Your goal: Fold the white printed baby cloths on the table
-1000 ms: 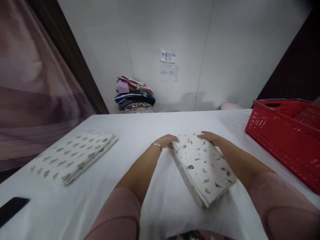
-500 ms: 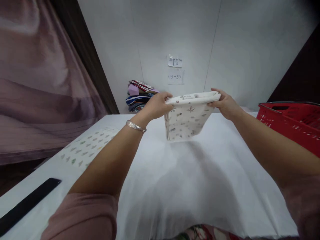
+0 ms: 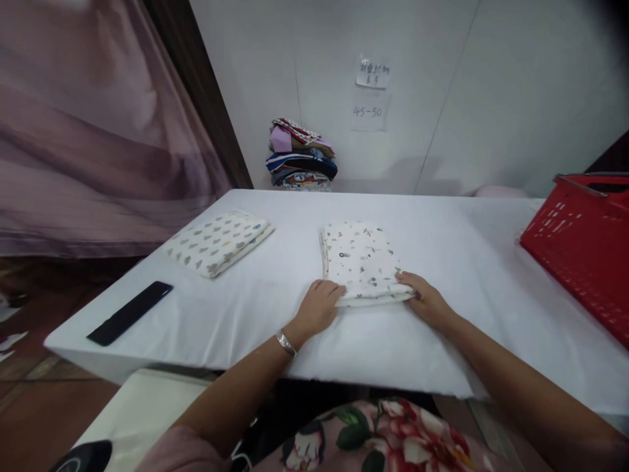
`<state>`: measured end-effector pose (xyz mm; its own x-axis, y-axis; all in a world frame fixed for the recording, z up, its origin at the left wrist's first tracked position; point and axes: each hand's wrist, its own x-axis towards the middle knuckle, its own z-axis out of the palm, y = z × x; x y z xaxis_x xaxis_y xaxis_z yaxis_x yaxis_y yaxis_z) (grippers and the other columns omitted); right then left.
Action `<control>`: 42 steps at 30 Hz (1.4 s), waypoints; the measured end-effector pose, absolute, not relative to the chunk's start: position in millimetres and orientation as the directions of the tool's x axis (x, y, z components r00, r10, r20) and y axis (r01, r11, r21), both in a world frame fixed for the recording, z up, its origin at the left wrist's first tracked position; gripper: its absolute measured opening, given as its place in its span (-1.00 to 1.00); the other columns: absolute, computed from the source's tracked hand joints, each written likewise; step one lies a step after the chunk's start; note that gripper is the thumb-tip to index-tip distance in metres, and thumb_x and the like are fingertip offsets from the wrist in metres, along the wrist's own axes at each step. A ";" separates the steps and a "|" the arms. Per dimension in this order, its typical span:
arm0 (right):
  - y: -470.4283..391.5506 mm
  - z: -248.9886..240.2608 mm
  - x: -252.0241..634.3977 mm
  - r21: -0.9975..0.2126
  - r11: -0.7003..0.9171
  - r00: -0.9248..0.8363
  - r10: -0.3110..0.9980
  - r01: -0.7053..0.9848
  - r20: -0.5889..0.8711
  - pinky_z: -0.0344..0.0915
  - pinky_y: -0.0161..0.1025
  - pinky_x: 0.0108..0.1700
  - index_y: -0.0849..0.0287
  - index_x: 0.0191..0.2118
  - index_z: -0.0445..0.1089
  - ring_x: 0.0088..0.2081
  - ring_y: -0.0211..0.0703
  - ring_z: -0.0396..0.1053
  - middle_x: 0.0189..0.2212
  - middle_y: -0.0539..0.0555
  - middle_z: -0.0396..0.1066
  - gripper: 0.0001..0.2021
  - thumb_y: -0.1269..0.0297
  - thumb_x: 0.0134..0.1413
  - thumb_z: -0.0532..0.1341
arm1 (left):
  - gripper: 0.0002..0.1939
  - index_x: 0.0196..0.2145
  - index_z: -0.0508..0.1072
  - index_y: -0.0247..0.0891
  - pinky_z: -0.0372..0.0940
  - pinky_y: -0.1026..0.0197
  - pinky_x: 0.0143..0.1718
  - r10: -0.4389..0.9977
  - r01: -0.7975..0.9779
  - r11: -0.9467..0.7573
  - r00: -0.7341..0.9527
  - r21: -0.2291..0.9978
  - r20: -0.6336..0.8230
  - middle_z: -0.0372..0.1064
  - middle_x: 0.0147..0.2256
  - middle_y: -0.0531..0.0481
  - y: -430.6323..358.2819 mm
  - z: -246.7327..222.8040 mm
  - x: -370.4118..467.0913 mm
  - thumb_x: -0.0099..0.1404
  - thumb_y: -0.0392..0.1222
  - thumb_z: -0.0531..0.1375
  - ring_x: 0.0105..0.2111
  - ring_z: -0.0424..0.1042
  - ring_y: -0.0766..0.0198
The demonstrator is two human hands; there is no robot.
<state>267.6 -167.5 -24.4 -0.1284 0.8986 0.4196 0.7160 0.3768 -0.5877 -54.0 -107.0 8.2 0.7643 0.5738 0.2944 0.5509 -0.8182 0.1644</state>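
Note:
A folded white cloth (image 3: 361, 255) with small scattered prints lies flat on the white-covered table (image 3: 275, 314). My left hand (image 3: 319, 305), with a silver bangle at the wrist, grips its near left corner, fingers curled over the edge. At the near right corner, my right hand (image 3: 427, 298) pinches the layers with the thumb on top; the fingers beneath are partly hidden. Left of it rests a second folded cloth (image 3: 221, 242), white with grey cloud-like shapes, which neither hand touches.
A long black flat object (image 3: 130, 313) lies near the table's left end. On the right stands a red plastic basket (image 3: 580, 249). A stack of folded clothes (image 3: 301, 157) sits against the back wall beside paper signs (image 3: 371, 98). A pink curtain (image 3: 108, 131) hangs at left.
The printed cloth, held up in the air by both hands before, has come down and toward me onto the table. Both hands still hold its edge. The camera view has shifted.

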 end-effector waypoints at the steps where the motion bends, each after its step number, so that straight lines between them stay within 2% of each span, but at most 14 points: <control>1: -169.9 -20.5 269.5 -0.594 0.355 -0.139 0.916 0.722 0.377 0.07 0.03 0.21 0.02 0.04 0.29 0.19 -0.09 0.10 0.09 0.03 0.28 -0.50 0.50 -0.08 0.05 | -0.55 0.01 0.29 -0.25 0.13 0.01 0.02 0.585 0.546 -0.811 0.752 0.209 0.305 0.30 -0.09 -0.13 -109.4 9.8 -55.5 0.13 -0.37 0.11 -0.05 0.24 0.11; 5: -178.0 4.3 265.8 -0.612 0.263 -0.128 0.958 0.746 0.255 0.00 0.05 0.24 0.01 0.06 0.29 0.23 -0.08 0.01 0.14 -0.01 0.22 -0.52 0.44 -0.02 0.04 | -0.64 -0.02 0.33 -0.20 0.13 0.04 0.06 0.643 0.515 -0.755 0.702 0.406 0.305 0.27 -0.02 -0.11 -111.9 21.0 -59.4 0.21 -0.15 0.13 0.01 0.22 0.13; 7: -179.2 13.1 256.6 -0.591 0.260 -0.123 0.957 0.764 0.262 0.00 0.08 0.23 0.01 0.07 0.30 0.23 -0.04 0.00 0.14 0.00 0.22 -0.57 0.35 0.04 0.05 | -0.68 -0.04 0.36 -0.18 0.15 0.05 0.05 0.685 0.519 -0.711 0.664 0.475 0.299 0.28 -0.02 -0.10 -110.6 23.9 -59.0 0.24 -0.13 0.11 0.01 0.23 0.15; 9: -176.6 16.0 246.6 -0.522 0.285 -0.152 0.947 0.804 0.283 0.01 0.11 0.21 0.01 0.05 0.32 0.22 0.00 0.03 0.12 0.01 0.25 -0.60 0.29 0.06 0.08 | -0.70 -0.06 0.38 -0.18 0.17 0.05 0.03 0.712 0.537 -0.686 0.634 0.491 0.301 0.28 -0.03 -0.10 -108.6 25.7 -57.5 0.24 -0.18 0.09 -0.01 0.23 0.15; 13: -165.3 8.3 236.2 -0.322 0.335 -0.249 0.927 0.885 0.281 0.09 0.11 0.15 0.07 0.01 0.37 0.11 0.05 0.19 0.04 0.09 0.34 -0.64 0.32 0.06 0.09 | -0.65 -0.09 0.39 -0.21 0.20 0.06 0.00 0.688 0.583 -0.716 0.680 0.383 0.251 0.29 -0.06 -0.10 -107.1 29.1 -53.7 0.14 -0.36 0.10 -0.01 0.23 0.13; 16: -160.7 1.6 235.0 -0.207 0.352 -0.291 0.916 0.913 0.277 0.13 0.07 0.11 0.11 0.03 0.35 0.09 0.04 0.21 0.06 0.13 0.32 -0.60 0.39 0.05 0.05 | -0.57 -0.09 0.38 -0.22 0.22 0.10 -0.05 0.676 0.620 -0.734 0.706 0.277 0.212 0.28 -0.06 -0.09 -108.4 30.3 -51.2 0.07 -0.46 0.07 -0.01 0.22 0.14; 21: -162.0 -0.5 233.1 -0.136 0.355 -0.304 0.905 0.925 0.297 0.15 0.07 0.09 0.14 0.08 0.30 0.11 0.05 0.19 0.08 0.14 0.29 -0.55 0.45 0.04 0.00 | -0.67 -0.16 0.39 -0.25 0.21 0.12 -0.13 0.703 0.679 -0.710 0.671 0.187 0.234 0.32 -0.13 -0.09 -107.3 30.1 -48.1 0.13 -0.44 0.03 -0.06 0.23 0.15; 28: -164.0 -16.1 241.3 -0.191 0.387 -0.299 0.880 0.902 0.369 0.17 0.07 0.11 0.09 0.05 0.33 0.09 0.01 0.24 0.05 0.11 0.34 -0.53 0.47 0.01 -0.01 | -0.74 -0.21 0.37 -0.25 0.17 0.06 -0.11 0.707 0.710 -0.693 0.633 0.127 0.316 0.33 -0.19 -0.09 -116.1 23.9 -53.7 0.19 -0.44 0.01 -0.09 0.23 0.13; 33: -165.7 -14.0 245.6 -0.243 0.406 -0.319 0.888 0.881 0.330 0.18 0.10 0.11 0.05 0.02 0.37 0.09 0.03 0.25 0.04 0.08 0.34 -0.52 0.45 -0.05 0.01 | -0.73 -0.23 0.38 -0.24 0.20 0.09 -0.15 0.748 0.729 -0.659 0.608 0.186 0.267 0.32 -0.19 -0.09 -123.3 13.1 -54.3 0.18 -0.46 -0.01 -0.11 0.23 0.14; 35: -162.3 -3.6 244.6 -0.311 0.382 -0.302 0.913 0.870 0.276 0.17 0.10 0.12 0.04 -0.01 0.40 0.09 0.06 0.25 0.03 0.07 0.36 -0.53 0.44 -0.08 0.04 | -0.72 -0.23 0.38 -0.23 0.20 0.09 -0.14 0.752 0.718 -0.657 0.605 0.229 0.262 0.32 -0.18 -0.09 -124.5 13.7 -54.5 0.15 -0.45 0.02 -0.10 0.23 0.14; 38: -146.0 16.9 235.7 -0.502 0.268 -0.217 0.963 0.822 0.160 0.24 0.05 0.08 0.04 -0.01 0.40 0.05 0.07 0.29 0.03 0.07 0.36 -0.58 0.34 -0.03 0.07 | -0.72 -0.22 0.39 -0.21 0.18 0.09 -0.12 0.764 0.699 -0.645 0.585 0.307 0.272 0.34 -0.17 -0.08 -125.9 19.8 -55.1 0.10 -0.41 0.09 -0.09 0.24 0.13; 40: -124.6 29.4 223.4 -0.612 0.181 -0.144 0.983 0.770 0.110 0.28 0.02 0.04 0.05 -0.02 0.40 0.02 0.06 0.32 0.01 0.08 0.37 -0.63 0.24 0.03 0.08 | -0.74 -0.20 0.40 -0.20 0.18 0.09 -0.10 0.774 0.676 -0.632 0.569 0.378 0.278 0.36 -0.17 -0.05 -122.7 26.6 -54.6 0.10 -0.31 0.14 -0.10 0.26 0.13; 42: -94.6 38.3 207.1 -0.670 0.146 -0.091 0.989 0.728 0.115 0.28 0.01 0.03 0.04 -0.09 0.43 -0.02 0.04 0.34 -0.04 0.06 0.41 -0.68 0.18 0.06 0.08 | -0.74 -0.18 0.41 -0.17 0.19 0.10 -0.10 0.807 0.648 -0.585 0.528 0.488 0.266 0.38 -0.16 -0.02 -111.2 34.9 -52.7 0.13 -0.16 0.17 -0.12 0.30 0.14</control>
<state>207.1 -94.6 38.3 -0.0914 0.9891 0.1155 0.7282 0.1455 -0.6697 -52.7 -111.2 34.9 0.5277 0.8068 0.2657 0.6483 -0.5846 0.4877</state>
